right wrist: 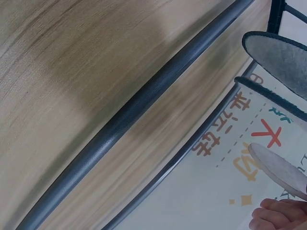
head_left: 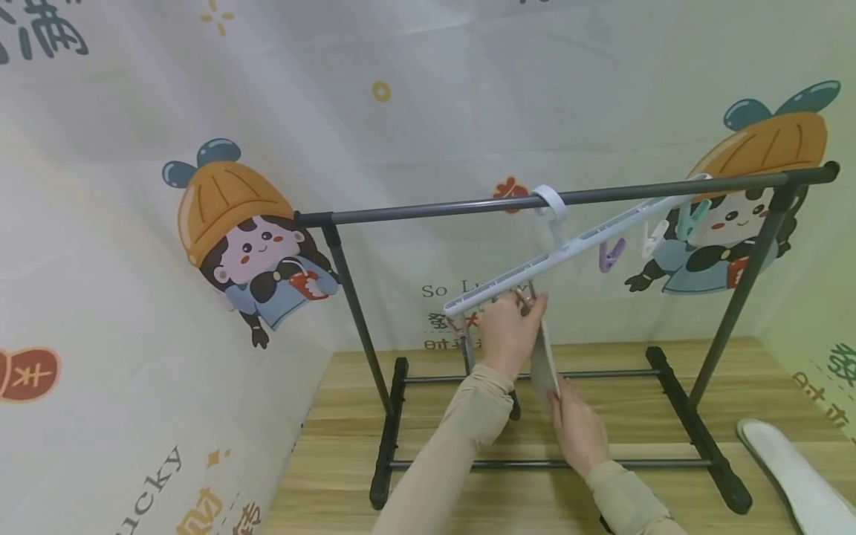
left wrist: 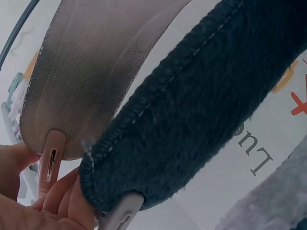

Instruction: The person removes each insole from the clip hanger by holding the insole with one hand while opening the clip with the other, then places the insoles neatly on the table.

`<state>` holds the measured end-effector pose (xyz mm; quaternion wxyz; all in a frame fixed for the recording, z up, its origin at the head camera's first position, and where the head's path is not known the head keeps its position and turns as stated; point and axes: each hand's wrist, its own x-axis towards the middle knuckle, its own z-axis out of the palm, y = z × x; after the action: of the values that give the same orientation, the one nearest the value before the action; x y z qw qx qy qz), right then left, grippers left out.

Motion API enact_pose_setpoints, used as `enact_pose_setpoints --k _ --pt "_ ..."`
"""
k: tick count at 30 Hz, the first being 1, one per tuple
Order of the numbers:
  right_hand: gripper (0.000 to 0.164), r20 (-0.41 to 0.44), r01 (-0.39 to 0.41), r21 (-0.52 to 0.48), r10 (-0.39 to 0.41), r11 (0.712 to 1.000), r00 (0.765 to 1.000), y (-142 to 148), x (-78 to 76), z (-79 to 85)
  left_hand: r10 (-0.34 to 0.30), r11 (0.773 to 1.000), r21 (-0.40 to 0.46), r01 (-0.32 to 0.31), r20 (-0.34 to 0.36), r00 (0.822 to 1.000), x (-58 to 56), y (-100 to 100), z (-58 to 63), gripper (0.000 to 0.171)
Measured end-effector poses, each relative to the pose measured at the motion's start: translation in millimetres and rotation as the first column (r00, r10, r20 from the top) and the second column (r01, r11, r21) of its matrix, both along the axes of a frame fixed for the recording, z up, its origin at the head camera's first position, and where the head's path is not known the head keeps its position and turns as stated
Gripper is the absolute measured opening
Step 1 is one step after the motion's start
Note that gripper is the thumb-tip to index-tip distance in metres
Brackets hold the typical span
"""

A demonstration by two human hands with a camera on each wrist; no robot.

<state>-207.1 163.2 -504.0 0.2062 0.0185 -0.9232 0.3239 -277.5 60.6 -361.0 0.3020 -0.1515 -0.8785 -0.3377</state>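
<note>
My left hand is under the low left end of a pale blue clip hanger. In the left wrist view its thumb and fingers pinch a pinkish clothes peg at the rounded end of a beige insole. Beside that, a dark teal fuzzy insole sits in a greyish peg. Lower down, my right hand grips the edge of the pale insole, seen nearly edge-on. Fingers show below a pale insole in the right wrist view.
The hanger hooks over the top bar of a dark metal rack and slants upward to the right. Purple, white and teal pegs hang from its right half. Another white insole lies at the right on the wood-grain surface.
</note>
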Motion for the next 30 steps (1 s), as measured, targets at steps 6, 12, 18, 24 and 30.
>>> enact_pose_setpoints --k 6,12,18,24,30 --pt "0.042 0.019 0.002 -0.009 -0.001 1.000 1.000 -0.3 -0.6 0.9 -0.032 0.999 0.022 0.032 -0.016 0.999 -0.9 -0.9 0.1 0.034" --pt "0.043 0.042 0.004 -0.030 -0.003 1.000 0.999 -0.2 -1.3 0.0 -0.066 0.996 0.054 0.065 0.010 0.998 -0.3 -0.4 0.4 0.036" --pt "0.045 0.038 0.003 -0.041 -0.001 0.999 0.999 0.3 -1.7 -1.0 -0.068 0.997 0.050 0.067 0.010 0.998 1.1 -0.3 2.3 0.040" --pt "0.045 0.035 0.001 -0.043 0.000 0.999 0.999 0.1 -0.1 -0.9 -0.067 0.998 0.011 0.066 0.036 0.997 3.0 -1.0 3.4 0.041" --pt "0.044 0.011 0.002 -0.063 -0.002 0.998 1.000 1.2 1.9 -1.9 -0.069 0.997 -0.030 0.069 0.000 0.998 3.1 -1.0 3.4 0.042"
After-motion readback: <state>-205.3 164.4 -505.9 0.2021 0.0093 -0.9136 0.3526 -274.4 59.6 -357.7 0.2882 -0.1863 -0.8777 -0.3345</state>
